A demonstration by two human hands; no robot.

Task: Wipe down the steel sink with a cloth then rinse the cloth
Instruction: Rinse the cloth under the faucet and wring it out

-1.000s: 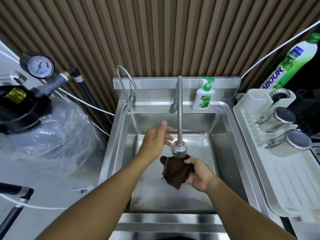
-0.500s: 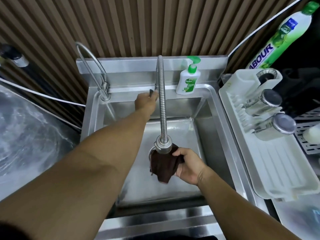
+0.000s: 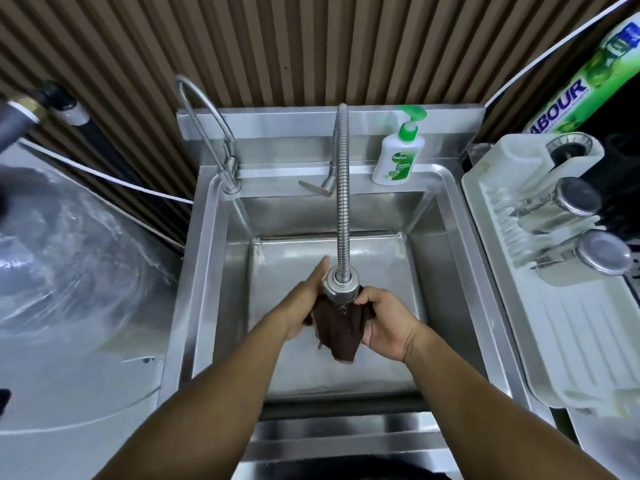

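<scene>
The brown cloth (image 3: 341, 329) hung bunched directly under the spray head (image 3: 341, 289), above the steel sink (image 3: 207, 271) basin. The right hand (image 3: 384, 323) had its grip clamped on the cloth's right side. The left hand (image 3: 301, 310) held the left side, one finger straight. Water flow was unconfirmed. Risk: cloth crowding the head could deflect spray over the rim.

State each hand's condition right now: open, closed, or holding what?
Left hand: holds the dark brown fabric cloth by its left edge, one finger straight.
Right hand: grips the same cloth's right edge.
</scene>
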